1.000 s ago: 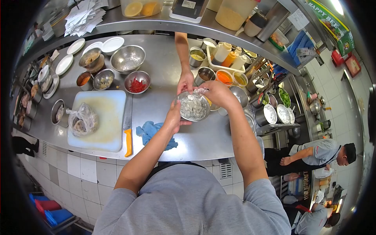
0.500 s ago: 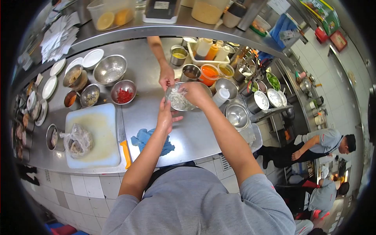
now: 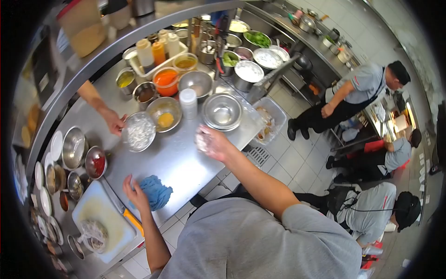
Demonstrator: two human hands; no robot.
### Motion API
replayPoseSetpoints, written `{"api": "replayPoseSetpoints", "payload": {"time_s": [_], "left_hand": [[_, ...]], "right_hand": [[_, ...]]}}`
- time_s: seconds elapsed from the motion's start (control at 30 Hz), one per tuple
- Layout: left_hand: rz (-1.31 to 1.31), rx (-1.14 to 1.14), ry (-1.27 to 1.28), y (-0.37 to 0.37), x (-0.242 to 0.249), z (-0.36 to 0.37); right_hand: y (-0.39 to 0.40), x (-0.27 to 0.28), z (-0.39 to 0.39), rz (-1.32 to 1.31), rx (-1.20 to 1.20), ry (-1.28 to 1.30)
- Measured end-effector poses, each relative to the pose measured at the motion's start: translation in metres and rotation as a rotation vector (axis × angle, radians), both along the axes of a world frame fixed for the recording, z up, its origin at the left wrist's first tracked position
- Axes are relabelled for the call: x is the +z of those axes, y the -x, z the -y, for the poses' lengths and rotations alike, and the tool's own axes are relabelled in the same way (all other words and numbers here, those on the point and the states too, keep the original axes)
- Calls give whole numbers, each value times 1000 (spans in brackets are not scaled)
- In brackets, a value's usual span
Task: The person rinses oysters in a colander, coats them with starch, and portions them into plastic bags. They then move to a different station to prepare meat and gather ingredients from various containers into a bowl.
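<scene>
My left hand (image 3: 136,193) is open with spread fingers, just beside a crumpled blue cloth (image 3: 155,192) on the steel table. Over the table's right part, my right hand (image 3: 213,143) has curled fingers coated in white powder; whether something lies inside them is hidden. Another person's hand (image 3: 114,122) reaches under the shelf and grips the rim of a metal bowl (image 3: 139,132) with white-coated food in it. Touching or close to that bowl is a second metal bowl (image 3: 163,114) holding a yolk-coloured egg. A clear plastic container (image 3: 188,104) stands upright near my right hand.
Stacked metal bowls (image 3: 222,111) sit near the right edge. Left are a white cutting board (image 3: 104,221) with a bagged item, an orange-handled knife (image 3: 132,220) and a bowl of red food (image 3: 96,162). A steel shelf (image 3: 139,35) overhangs the back. Several people stand at right.
My hands have left the bowl: the left went toward the cloth, the right moved away to the right. The other person's hand still holds the bowl. The view has turned right.
</scene>
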State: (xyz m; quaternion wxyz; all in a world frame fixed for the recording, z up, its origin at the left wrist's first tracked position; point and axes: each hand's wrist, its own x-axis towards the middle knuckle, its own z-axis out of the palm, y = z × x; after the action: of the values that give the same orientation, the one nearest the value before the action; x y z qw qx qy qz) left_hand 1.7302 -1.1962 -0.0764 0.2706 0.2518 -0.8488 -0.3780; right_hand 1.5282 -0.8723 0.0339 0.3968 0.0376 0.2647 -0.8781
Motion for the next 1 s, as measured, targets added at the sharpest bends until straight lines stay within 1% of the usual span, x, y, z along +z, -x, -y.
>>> {"api": "replayPoseSetpoints", "payload": {"time_s": [0.03,0.07,0.1,0.13,0.17,0.2,0.23,0.27,0.3,0.37,0.4,0.47,0.5,0.53,0.57,0.63,0.67,0.7,0.77,0.87,0.9,0.97,1.0], "left_hand": [[91,-6,227,-15,-1,-3],[101,-15,236,-22,-11,-10],[245,-23,389,-30,-27,-18],[398,-9,546,-42,-40,-23],[385,16,502,-43,-44,-31],[370,60,462,-34,-42,-41],[384,112,417,-21,-36,-59],[325,66,395,-9,-36,-72],[333,69,399,8,-35,-88],[486,155,477,49,-31,-118],[490,193,458,74,-35,-127],[493,205,442,120,-34,-140],[465,125,434,146,-33,-150],[436,32,417,169,-37,-169],[436,-12,399,180,-44,-197],[345,-160,462,179,-47,-258],[304,-204,448,171,-40,-300],[325,-250,487,166,-45,-335],[347,-359,469,168,-34,-405],[321,-471,446,214,-35,-475],[306,-484,456,237,-39,-485],[254,-370,469,288,-53,-507],[237,-278,418,315,-56,-513]], "right_hand": [[-8,-10,-36,31,-27,8],[-16,-17,-76,53,-82,30],[-25,-21,-115,78,-124,55],[-32,-20,-147,142,-283,-149],[-38,-11,-176,171,-374,-261],[-42,-34,-215,119,-395,-194],[-46,-58,-257,118,-331,-48],[-54,-62,-284,146,-409,105],[-59,-66,-311,198,-455,81],[-61,-79,-358,235,-458,70],[-58,-79,-371,241,-435,84],[-57,-74,-401,295,-537,-274],[-54,-83,-415,298,-560,-273],[-50,-94,-432,287,-497,-121],[-51,-101,-458,274,-436,16],[-51,-105,-493,292,-517,-52],[-44,-104,-501,302,-562,-83],[-42,-99,-510,298,-597,-79],[-50,-90,-530,297,-674,-18],[-65,-90,-564,270,-699,20],[-66,-90,-572,245,-691,43],[-65,-89,-591,242,-737,19],[-65,-87,-603,248,-770,-17]]}}
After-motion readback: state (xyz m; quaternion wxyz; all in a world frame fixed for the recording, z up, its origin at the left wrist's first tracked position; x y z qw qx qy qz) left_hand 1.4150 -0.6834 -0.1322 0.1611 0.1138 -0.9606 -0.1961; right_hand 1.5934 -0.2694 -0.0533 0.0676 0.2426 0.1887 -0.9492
